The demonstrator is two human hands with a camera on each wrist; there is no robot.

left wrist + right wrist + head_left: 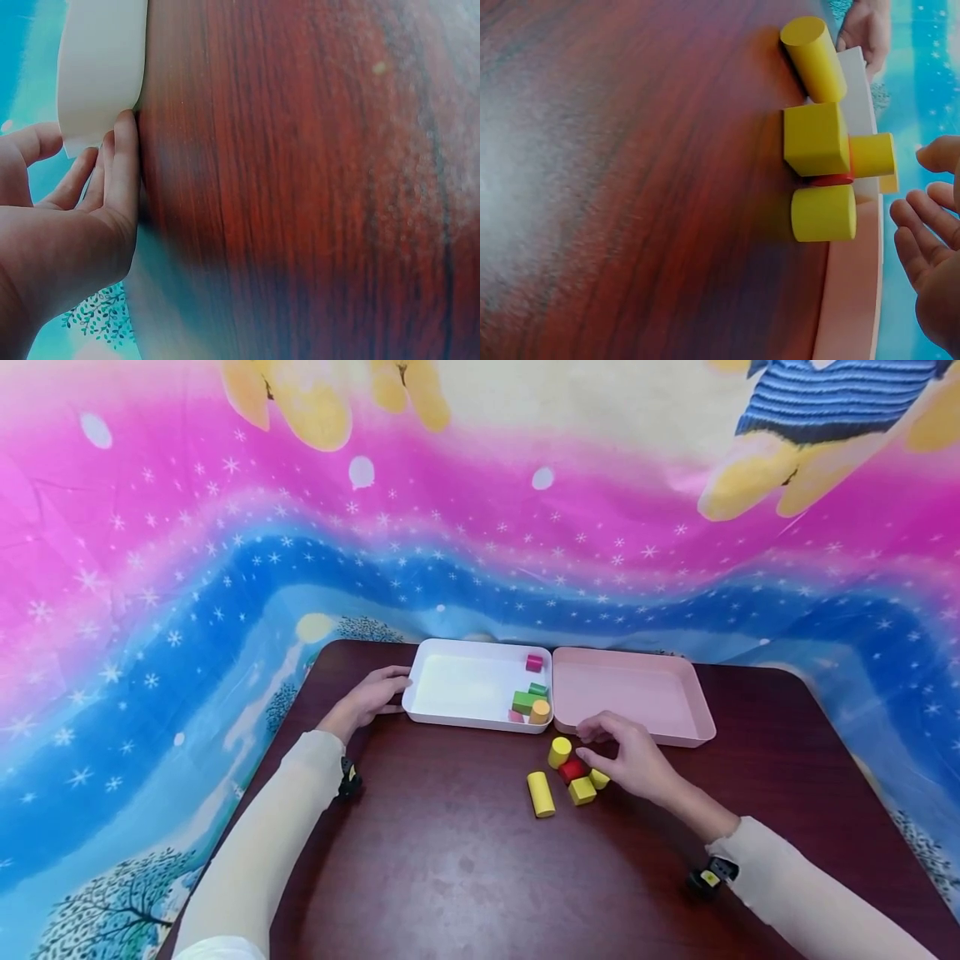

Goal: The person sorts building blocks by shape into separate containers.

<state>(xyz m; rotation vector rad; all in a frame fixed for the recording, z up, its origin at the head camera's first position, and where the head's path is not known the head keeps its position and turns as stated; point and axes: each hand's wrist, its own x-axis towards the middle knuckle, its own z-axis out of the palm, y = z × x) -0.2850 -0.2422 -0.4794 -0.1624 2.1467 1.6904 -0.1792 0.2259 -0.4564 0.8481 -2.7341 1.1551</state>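
In the head view my left hand [375, 693] rests at the left end of the white tray [465, 724]. Seen from the left wrist, the fingers [120, 161] are fairly straight and touch the tray's end. Over a group of wooden blocks hovers my right hand [630, 756], thumb and fingers apart, nothing between them. Beneath and beside it are a red block [573, 770], an upright yellow cylinder [559, 752], a yellow cube [582, 791] and another yellow block [598, 779], partly hidden by the hand. A longer yellow cylinder [541, 795] lies nearer the person.
At the white tray's right end sit a magenta block [534, 663], green blocks [524, 702], an orange cylinder [539, 712] and a pink block [515, 716]. A pink tray [626, 689] adjoins it on the right. Behind the dark wooden table [450, 860] hangs a patterned cloth [450, 527].
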